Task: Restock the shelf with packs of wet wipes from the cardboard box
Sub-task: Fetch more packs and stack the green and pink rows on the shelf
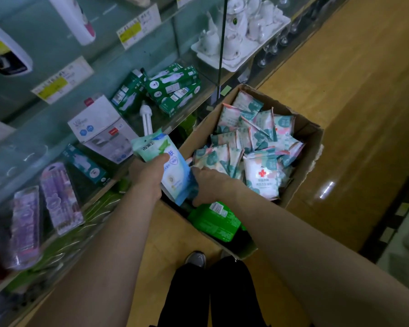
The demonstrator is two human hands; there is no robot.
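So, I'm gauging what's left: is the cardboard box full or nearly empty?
Fairly full: the cardboard box holds a heap of wipe packs at its far end, green packs nearer.

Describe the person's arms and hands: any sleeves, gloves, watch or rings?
No sleeves in view: the left arm and right arm are bare to the frame's edge. The left hand and right hand wear no gloves; no watch, bracelet or ring shows.

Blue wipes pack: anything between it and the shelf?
Nothing visible between them: the blue wipes pack, gripped by the left hand, is at the shelf front. A white box and a bare bulb occupy the tier just behind it.
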